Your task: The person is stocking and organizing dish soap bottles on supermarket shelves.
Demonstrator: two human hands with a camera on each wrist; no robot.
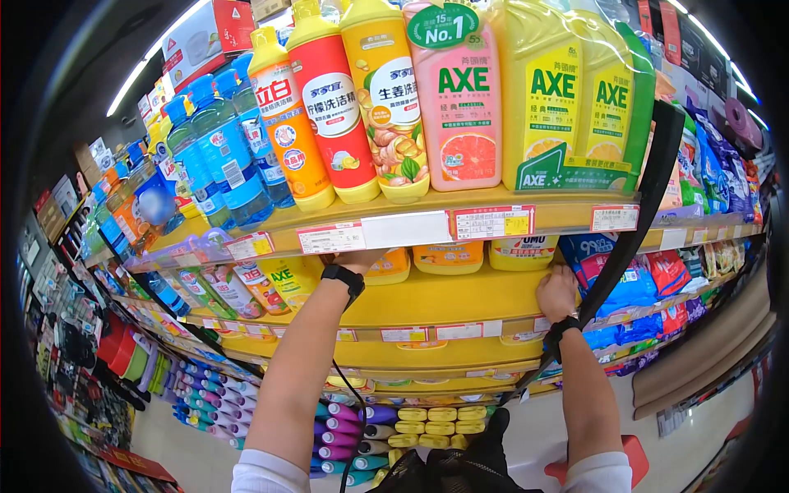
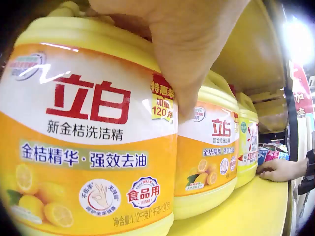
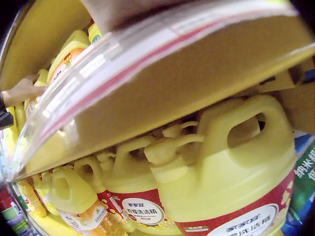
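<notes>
My left hand (image 1: 358, 261) reaches under the upper shelf. In the left wrist view that hand (image 2: 189, 44) grips the top of a yellow dish soap bottle (image 2: 88, 128) with an orange and white label, its thumb down beside the bottle and its other fingers mostly hidden near the cap. A second dish soap bottle (image 2: 209, 152) of the same kind stands just behind it, with another yellow bottle (image 2: 247, 140) farther along. My right hand (image 1: 557, 293) rests on the yellow shelf (image 1: 460, 300) at its right end, fingers loosely bent and holding nothing, close to blue packages (image 1: 604, 275).
Tall dish soap bottles (image 1: 333, 115) line the upper shelf above my hands, behind a price-tag strip (image 1: 407, 230). A black post (image 1: 637, 214) stands right of my right hand. Large jugs (image 3: 231, 177) fill the shelf below. Bottles (image 1: 341, 431) stand low near the floor.
</notes>
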